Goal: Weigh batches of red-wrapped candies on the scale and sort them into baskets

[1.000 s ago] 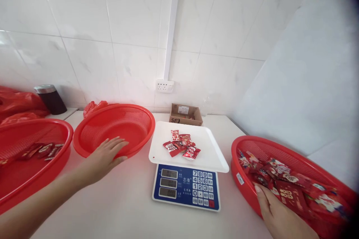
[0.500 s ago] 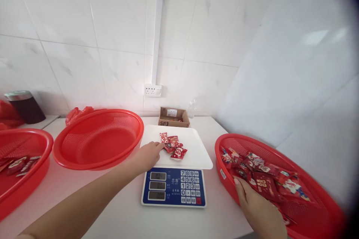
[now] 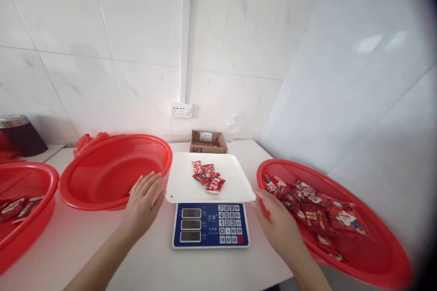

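My left hand [image 3: 145,200] hovers over the right front rim of the middle red basket [image 3: 64,191], fingers stretched out. A small pale piece [image 3: 131,189] shows beside its fingers; whether the hand touches it I cannot tell. My right hand [image 3: 278,220] is at the right front corner of the white scale pan [image 3: 235,182], fingers extended; contact with the pan is unclear. Several small red candy packets [image 3: 215,185] lie grouped on the pan. Below it sits the scale's blue panel [image 3: 211,226] with keys and three displays.
On the right, a red basket [image 3: 385,254] holds red packets [image 3: 317,218]. Another red basket [image 3: 51,177] at the left has packets inside. Behind the scale stand a small cardboard box [image 3: 209,148] and a clear plastic item [image 3: 231,128]. A dark, silver-lidded jar [image 3: 23,138] stands far left.
My left hand has moved left from the packets on the pan to the middle basket's rim. My right hand has left the right basket's rim and moved to the pan's corner.
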Available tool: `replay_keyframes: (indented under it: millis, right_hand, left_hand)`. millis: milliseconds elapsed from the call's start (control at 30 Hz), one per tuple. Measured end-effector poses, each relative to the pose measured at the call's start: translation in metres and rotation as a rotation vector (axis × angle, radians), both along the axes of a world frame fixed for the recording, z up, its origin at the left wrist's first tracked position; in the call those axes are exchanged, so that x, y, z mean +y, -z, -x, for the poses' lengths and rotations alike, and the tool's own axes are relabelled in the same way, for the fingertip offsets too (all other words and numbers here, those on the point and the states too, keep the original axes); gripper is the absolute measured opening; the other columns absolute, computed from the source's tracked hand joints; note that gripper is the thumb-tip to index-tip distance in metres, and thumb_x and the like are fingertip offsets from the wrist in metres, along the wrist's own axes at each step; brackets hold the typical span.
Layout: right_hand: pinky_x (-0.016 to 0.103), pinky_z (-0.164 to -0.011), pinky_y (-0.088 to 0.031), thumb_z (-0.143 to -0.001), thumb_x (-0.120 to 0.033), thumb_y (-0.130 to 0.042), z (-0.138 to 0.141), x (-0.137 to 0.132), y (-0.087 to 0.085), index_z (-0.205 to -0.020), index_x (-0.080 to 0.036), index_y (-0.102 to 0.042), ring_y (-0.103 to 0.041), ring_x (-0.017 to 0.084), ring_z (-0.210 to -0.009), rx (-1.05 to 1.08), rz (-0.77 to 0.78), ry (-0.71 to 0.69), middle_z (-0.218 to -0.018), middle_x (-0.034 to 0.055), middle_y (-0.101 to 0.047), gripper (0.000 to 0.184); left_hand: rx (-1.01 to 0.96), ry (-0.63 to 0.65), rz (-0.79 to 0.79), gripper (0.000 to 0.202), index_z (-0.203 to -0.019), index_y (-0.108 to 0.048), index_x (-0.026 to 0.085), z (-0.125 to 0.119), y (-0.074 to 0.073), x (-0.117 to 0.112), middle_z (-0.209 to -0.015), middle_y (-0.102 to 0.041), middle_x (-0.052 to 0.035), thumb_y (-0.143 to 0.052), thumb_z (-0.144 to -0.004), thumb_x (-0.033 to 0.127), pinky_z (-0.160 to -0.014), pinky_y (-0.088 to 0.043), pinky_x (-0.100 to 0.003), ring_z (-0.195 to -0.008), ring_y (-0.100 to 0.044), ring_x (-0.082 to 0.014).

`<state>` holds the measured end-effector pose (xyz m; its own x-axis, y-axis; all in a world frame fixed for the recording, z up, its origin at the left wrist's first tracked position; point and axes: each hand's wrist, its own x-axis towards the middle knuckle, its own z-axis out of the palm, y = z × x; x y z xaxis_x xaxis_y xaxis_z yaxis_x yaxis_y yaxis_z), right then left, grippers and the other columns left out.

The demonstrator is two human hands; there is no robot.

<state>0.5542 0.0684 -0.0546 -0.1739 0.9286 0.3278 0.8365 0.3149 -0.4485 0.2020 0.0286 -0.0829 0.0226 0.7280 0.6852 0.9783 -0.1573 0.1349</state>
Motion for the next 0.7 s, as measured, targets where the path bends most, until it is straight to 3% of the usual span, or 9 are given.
replay_keyframes:
  millis: [67,133,200,300,367,500,600,700]
  right_hand:
    - [0.035,-0.105,-0.035,-0.09,-0.042,-0.038,0.036,0.005,-0.009,-0.126,-0.022,-0.054,-0.043,0.019,-0.127,0.001,0.067,-0.172,-0.138,0.0069,-0.049,0.044]
    - [0.035,-0.104,-0.036,-0.087,-0.037,-0.046,0.067,0.014,-0.015,-0.127,-0.026,-0.052,-0.04,0.02,-0.13,-0.026,0.136,-0.256,-0.144,0.005,-0.04,0.042]
    - [0.032,-0.1,-0.038,-0.083,-0.029,-0.052,0.086,0.025,-0.017,-0.119,-0.024,-0.056,-0.044,0.021,-0.125,-0.04,0.175,-0.307,-0.139,0.0065,-0.043,0.037]
    - [0.028,-0.084,-0.043,-0.076,-0.018,-0.055,0.092,0.041,-0.02,-0.1,-0.021,-0.059,-0.057,0.018,-0.099,-0.066,0.223,-0.313,-0.115,0.0056,-0.056,0.024]
    - [0.026,-0.073,-0.041,-0.074,-0.016,-0.055,0.089,0.047,-0.027,-0.092,-0.022,-0.059,-0.058,0.015,-0.083,-0.123,0.241,-0.279,-0.101,0.003,-0.058,0.018]
    - [0.026,-0.068,-0.039,-0.076,-0.027,-0.059,0.103,0.051,-0.055,-0.085,-0.022,-0.06,-0.057,0.015,-0.078,-0.15,0.207,-0.269,-0.091,0.0019,-0.061,0.01]
    - [0.028,-0.076,-0.043,-0.082,-0.04,-0.056,0.138,0.055,-0.076,-0.104,-0.022,-0.059,-0.059,0.018,-0.094,0.09,0.178,-0.449,-0.109,0.0052,-0.063,0.028]
    - [0.03,-0.086,-0.043,-0.086,-0.044,-0.05,0.173,0.068,-0.083,-0.131,-0.026,-0.043,-0.051,0.02,-0.118,0.206,0.15,-0.601,-0.137,0.0066,-0.048,0.049]
  left_hand:
    - [-0.008,0.004,-0.074,0.03,-0.116,-0.056,0.02,-0.009,0.017,-0.007,-0.122,-0.063,-0.0106,-0.044,-0.089,0.027,-0.106,-0.034,-0.052,-0.123,-0.05,-0.0265]
    - [-0.005,0.006,-0.14,0.028,-0.114,-0.056,0.021,-0.012,0.028,-0.013,-0.119,-0.064,-0.0104,-0.046,-0.088,0.022,-0.108,-0.031,-0.054,-0.123,-0.05,-0.0264]
    - [0.011,0.018,-0.188,0.027,-0.112,-0.056,0.021,-0.011,0.033,-0.018,-0.116,-0.066,-0.0098,-0.049,-0.086,0.018,-0.109,-0.027,-0.056,-0.122,-0.051,-0.0264]
    - [0.016,0.026,-0.229,0.027,-0.109,-0.056,0.021,-0.003,0.034,-0.024,-0.112,-0.067,-0.0098,-0.052,-0.083,0.013,-0.109,-0.029,-0.056,-0.12,-0.052,-0.0267]
    - [-0.011,0.028,-0.252,0.026,-0.107,-0.057,0.021,0.001,0.033,-0.025,-0.109,-0.068,-0.0097,-0.052,-0.083,0.012,-0.107,-0.031,-0.056,-0.118,-0.054,-0.0266]
    - [-0.109,0.101,-0.27,0.025,-0.104,-0.058,0.022,0.001,0.032,-0.026,-0.103,-0.069,-0.0081,-0.05,-0.083,0.011,-0.1,-0.041,-0.047,-0.106,-0.06,-0.0231]
    - [-0.233,0.182,-0.188,0.021,-0.102,-0.059,0.022,-0.002,0.034,-0.027,-0.094,-0.07,-0.0067,-0.046,-0.087,0.015,-0.082,-0.052,-0.033,-0.092,-0.064,-0.0186]
    - [-0.439,0.171,0.017,0.024,-0.109,-0.056,0.023,-0.004,0.038,-0.027,-0.085,-0.069,-0.0047,-0.043,-0.089,0.028,-0.062,-0.052,-0.026,-0.075,-0.065,-0.0162]
